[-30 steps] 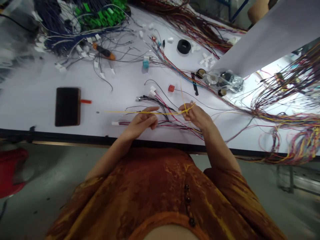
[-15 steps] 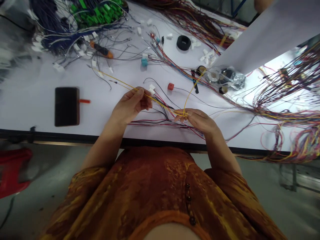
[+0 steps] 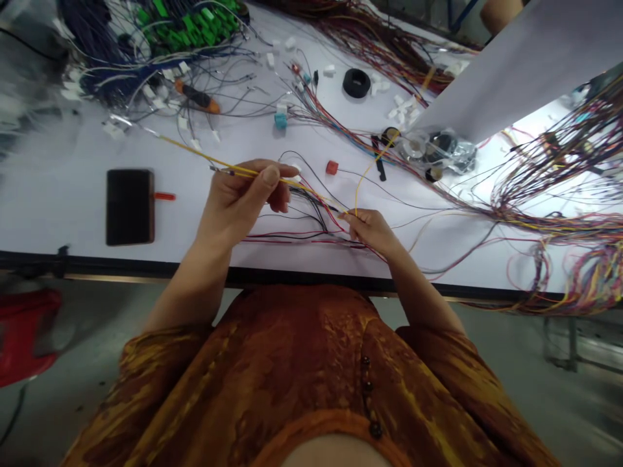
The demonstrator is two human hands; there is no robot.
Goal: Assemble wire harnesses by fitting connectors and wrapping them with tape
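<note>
Yellow wires (image 3: 187, 148) run through my left hand (image 3: 250, 198), pinched between thumb and fingers, with their metal-tipped ends sticking out to the left. Farther right, my right hand (image 3: 367, 228) is closed on the same yellow wires, and a loose length rises from it toward a small tape roll (image 3: 390, 137). Beneath both hands lie black and red wires (image 3: 311, 206) on the white table. A white connector between the hands is partly hidden by my left fingers. Just beyond my right hand sits a red connector (image 3: 331, 168) on a thin dark wire.
A dark phone-like device (image 3: 130, 207) lies at left. Behind it are an orange-and-black tool (image 3: 197, 97) and green connectors (image 3: 195, 26) on dark wires. A black tape roll (image 3: 357, 83) is at the back, with wire bundles (image 3: 549, 207) to the right. The table's black edge (image 3: 311, 279) is near me.
My left hand has moved left and slightly nearer, drawing the yellow wire ends further left. My right hand has shifted slightly left, with its fingers closed more tightly.
</note>
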